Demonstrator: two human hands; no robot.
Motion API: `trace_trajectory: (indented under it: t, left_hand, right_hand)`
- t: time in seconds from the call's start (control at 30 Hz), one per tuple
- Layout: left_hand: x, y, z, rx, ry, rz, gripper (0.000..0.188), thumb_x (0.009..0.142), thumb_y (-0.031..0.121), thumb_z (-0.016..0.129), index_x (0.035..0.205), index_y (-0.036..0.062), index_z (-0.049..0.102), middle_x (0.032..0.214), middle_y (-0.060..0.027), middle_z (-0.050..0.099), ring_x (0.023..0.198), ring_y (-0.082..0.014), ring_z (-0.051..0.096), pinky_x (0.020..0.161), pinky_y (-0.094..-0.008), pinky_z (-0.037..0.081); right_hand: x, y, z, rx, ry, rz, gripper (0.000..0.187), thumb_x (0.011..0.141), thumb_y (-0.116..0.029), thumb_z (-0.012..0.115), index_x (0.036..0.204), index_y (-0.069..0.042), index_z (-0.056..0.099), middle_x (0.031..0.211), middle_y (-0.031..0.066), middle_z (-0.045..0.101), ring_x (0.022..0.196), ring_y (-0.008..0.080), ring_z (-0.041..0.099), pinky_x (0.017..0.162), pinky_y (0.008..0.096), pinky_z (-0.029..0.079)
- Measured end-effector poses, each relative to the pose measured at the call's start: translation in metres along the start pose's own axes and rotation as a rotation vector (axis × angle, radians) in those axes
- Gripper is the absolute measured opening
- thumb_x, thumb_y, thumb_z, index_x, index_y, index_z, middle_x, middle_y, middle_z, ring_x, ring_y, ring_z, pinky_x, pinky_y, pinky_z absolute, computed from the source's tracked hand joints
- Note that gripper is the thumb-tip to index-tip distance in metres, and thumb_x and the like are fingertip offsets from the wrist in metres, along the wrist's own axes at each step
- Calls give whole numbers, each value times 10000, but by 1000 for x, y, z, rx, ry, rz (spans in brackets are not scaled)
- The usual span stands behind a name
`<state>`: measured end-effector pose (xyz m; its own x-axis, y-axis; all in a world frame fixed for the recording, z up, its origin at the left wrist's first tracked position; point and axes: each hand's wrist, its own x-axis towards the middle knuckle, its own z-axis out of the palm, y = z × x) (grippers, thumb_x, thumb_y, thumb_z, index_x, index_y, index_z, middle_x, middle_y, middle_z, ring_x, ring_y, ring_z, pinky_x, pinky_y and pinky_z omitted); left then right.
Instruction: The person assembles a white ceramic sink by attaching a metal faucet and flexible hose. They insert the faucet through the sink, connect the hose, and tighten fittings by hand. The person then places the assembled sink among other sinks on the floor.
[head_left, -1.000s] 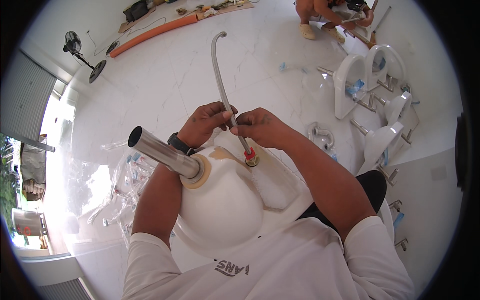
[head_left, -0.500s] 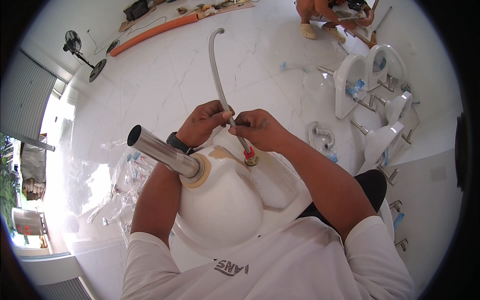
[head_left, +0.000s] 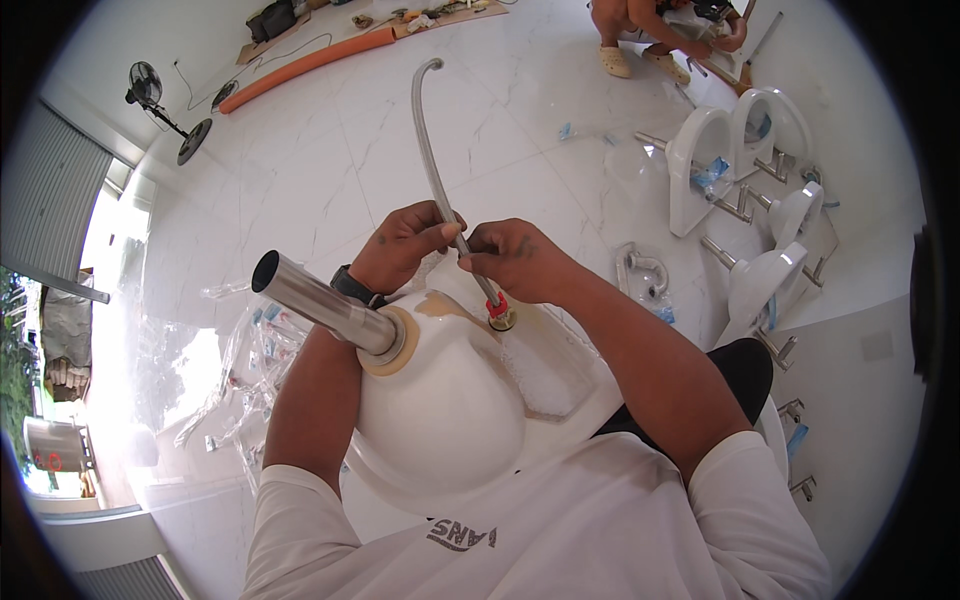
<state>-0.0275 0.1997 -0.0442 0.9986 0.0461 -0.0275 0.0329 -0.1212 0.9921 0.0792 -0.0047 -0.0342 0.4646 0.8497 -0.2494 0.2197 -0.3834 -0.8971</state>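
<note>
A white ceramic wash basin (head_left: 440, 410) lies upside down in front of me. From its underside sticks a wide metal drain pipe (head_left: 320, 310), seated on a tan ring at the left. A braided flexible hose (head_left: 428, 140) rises from a hole in the basin, with a red collar at its lower end. My left hand (head_left: 405, 248) pinches this hose between thumb and fingers. Just below, my right hand (head_left: 515, 258) grips the same hose, closer to the red collar. The hose's free end curves over at the top.
More white basins (head_left: 765, 285) with metal pipes and fittings stand along the right wall. Clear plastic wrapping (head_left: 255, 370) lies to the left, and a bagged trap pipe (head_left: 648, 275) to the right. Farther off are an orange pipe (head_left: 310, 68), a fan (head_left: 147, 85) and a crouching person (head_left: 655, 30).
The upper end of the hose has leaned slightly to the left. Both hands keep their hold on it and have hardly moved.
</note>
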Motion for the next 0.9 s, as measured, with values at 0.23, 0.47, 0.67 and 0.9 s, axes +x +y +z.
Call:
trace_trajectory:
  t: [0.23, 0.47, 0.67, 0.9]
  left_hand:
    - [-1, 3, 1, 7, 14, -13, 291, 1030, 273, 687, 1127, -1, 703, 981, -30, 703, 930, -119, 600, 882, -299, 502]
    - [0, 3, 4, 75, 14, -87, 281, 1020, 276, 705, 1118, 13, 693, 975, -44, 704, 892, -130, 626, 840, -305, 522]
    - [2, -4, 3, -50, -73, -90, 304, 1012, 279, 714, 1176, 29, 656, 1049, -59, 708, 946, -151, 662, 868, -324, 547]
    - [0, -2, 4, -94, -226, -135, 334, 1029, 283, 690, 1251, 42, 629, 1123, -58, 697, 1044, -165, 670, 893, -329, 546]
  right_hand:
    - [0, 6, 1, 49, -28, 1, 338, 961, -317, 713, 1049, 9, 739, 873, 129, 713, 785, 212, 655, 731, 369, 528]
    - [-6, 20, -1, -173, -93, -8, 318, 895, -288, 769, 1077, -27, 754, 1022, 127, 727, 933, 239, 676, 835, 388, 522]
    - [-25, 49, 8, -656, -78, -152, 323, 836, -304, 811, 1090, -112, 761, 1335, 95, 590, 1324, 280, 507, 1087, 484, 375]
    - [-17, 39, 0, -274, -88, -75, 324, 856, -277, 807, 1118, -99, 736, 1209, 106, 619, 1225, 309, 552, 1065, 468, 402]
